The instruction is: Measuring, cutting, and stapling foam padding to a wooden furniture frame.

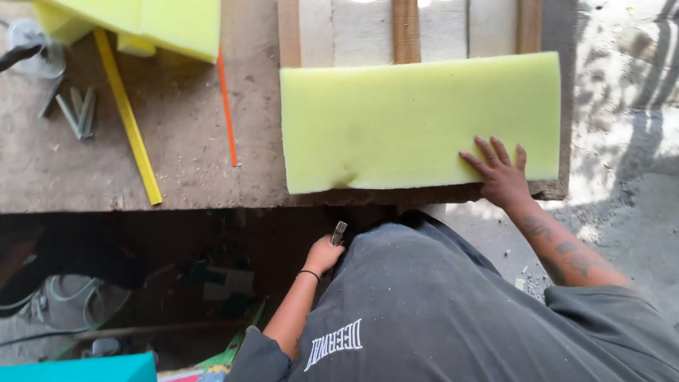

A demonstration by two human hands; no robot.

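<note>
A rough, dusty brown wooden workbench fills the upper part of the view, with sunlit concrete ground at three o'clock. A flat rectangular slab of pale yellow foam lies at the bench's near edge, at one o'clock from the person, over pale wooden slats. The right hand rests flat on the slab's lower right corner, fingers spread and released, palm at the bench edge. The left hand is below the bench edge at six o'clock, clenched around a small metal tool whose tip sticks up above the fist. At ten o'clock lie a long yellow strip, a thin orange rod, some grey metal pieces and more yellow foam blocks at eleven o'clock.
</note>
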